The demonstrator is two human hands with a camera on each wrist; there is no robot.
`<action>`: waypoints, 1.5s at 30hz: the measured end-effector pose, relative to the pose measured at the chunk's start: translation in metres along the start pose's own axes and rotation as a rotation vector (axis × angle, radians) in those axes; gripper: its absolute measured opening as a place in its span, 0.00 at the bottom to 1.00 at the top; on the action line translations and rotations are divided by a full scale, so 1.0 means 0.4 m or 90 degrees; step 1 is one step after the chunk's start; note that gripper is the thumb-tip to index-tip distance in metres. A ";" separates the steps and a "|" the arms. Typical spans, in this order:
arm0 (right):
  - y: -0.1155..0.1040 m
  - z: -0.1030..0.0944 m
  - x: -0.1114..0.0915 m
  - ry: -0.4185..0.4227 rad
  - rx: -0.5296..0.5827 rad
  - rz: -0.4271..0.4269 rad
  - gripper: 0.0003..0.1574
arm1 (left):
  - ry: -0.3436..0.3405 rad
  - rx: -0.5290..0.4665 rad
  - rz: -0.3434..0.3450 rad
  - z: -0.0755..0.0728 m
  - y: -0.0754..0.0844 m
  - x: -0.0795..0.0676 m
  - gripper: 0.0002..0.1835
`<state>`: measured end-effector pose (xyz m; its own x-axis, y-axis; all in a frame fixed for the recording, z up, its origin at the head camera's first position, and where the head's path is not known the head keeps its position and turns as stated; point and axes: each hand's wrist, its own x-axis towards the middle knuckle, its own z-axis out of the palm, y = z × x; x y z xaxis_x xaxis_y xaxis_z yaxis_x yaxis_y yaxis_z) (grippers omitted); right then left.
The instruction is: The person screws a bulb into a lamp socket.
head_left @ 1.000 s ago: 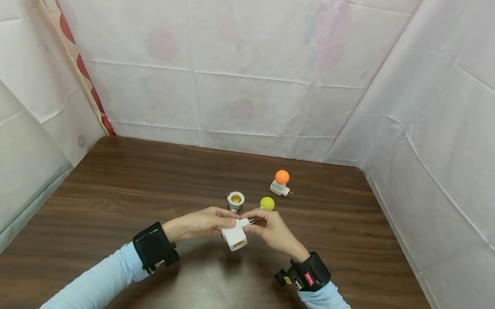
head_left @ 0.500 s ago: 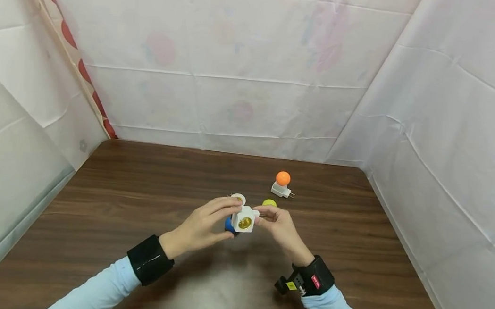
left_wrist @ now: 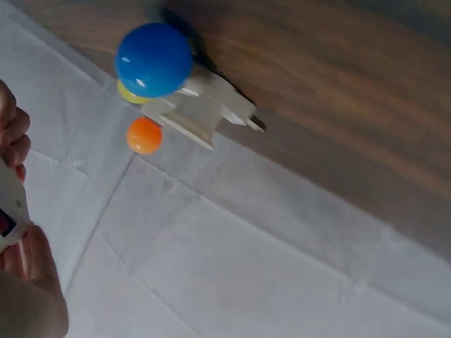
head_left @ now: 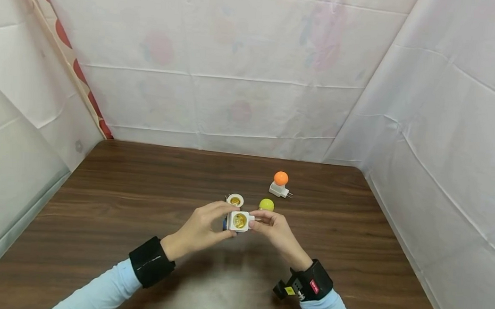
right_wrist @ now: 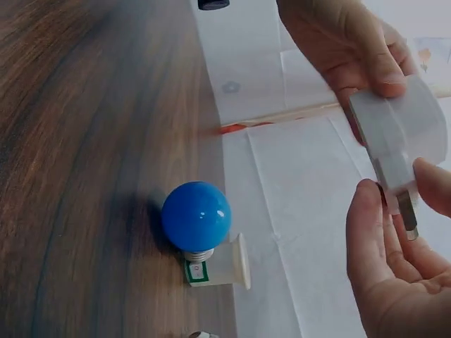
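In the head view my left hand (head_left: 200, 227) grips a white plug-in bulb socket (head_left: 239, 221), thumb below and fingers above. The socket's brass-coloured opening faces up toward me. My right hand (head_left: 279, 229) pinches its plug end; in the right wrist view the metal prongs (right_wrist: 407, 211) lie between that thumb and fingers. Behind the held socket, a blue bulb (right_wrist: 196, 217) lies on the table, mostly hidden in the head view. Beside the bulb is another white socket (head_left: 235, 200), its round mouth showing. A yellow-green bulb (head_left: 266, 205) sits just past my right fingers.
An orange bulb (head_left: 281, 178) stands in a white plug-in socket (head_left: 278, 190) farther back on the brown wooden table (head_left: 166, 168). White cloth (head_left: 245, 55) hangs behind the table and along both sides.
The held socket has turned so its opening faces up. My left hand has shifted from pinching its upper end to gripping it between thumb below and fingers above.
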<state>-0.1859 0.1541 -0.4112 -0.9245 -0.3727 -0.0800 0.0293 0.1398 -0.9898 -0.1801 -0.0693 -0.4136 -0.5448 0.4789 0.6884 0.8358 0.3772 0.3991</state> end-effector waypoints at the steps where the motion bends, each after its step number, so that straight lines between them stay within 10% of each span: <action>1: -0.002 0.001 -0.002 -0.004 0.013 0.001 0.24 | -0.002 -0.025 -0.030 -0.001 0.002 -0.001 0.29; 9: -0.014 0.012 -0.005 -0.046 0.154 0.057 0.27 | -0.033 -0.149 -0.181 -0.011 0.013 -0.003 0.29; 21: -0.014 0.025 -0.006 -0.033 0.152 0.111 0.25 | -0.041 -0.174 -0.203 -0.045 0.079 0.018 0.25; 33: 0.012 0.017 -0.009 -0.033 0.175 0.148 0.22 | -0.079 -0.184 -0.232 0.014 0.004 -0.028 0.30; 41: -0.009 -0.040 -0.006 0.070 0.260 0.157 0.25 | -0.130 -0.057 -0.228 -0.007 -0.023 -0.015 0.29; 45: -0.006 -0.058 -0.015 0.090 0.292 0.168 0.26 | -0.191 0.094 -0.094 0.001 -0.049 -0.012 0.24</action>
<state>-0.1894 0.1773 -0.4057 -0.9044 -0.2476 -0.3474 0.4008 -0.2140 -0.8908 -0.1938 -0.0786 -0.4247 -0.6733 0.6135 0.4127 0.7394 0.5599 0.3739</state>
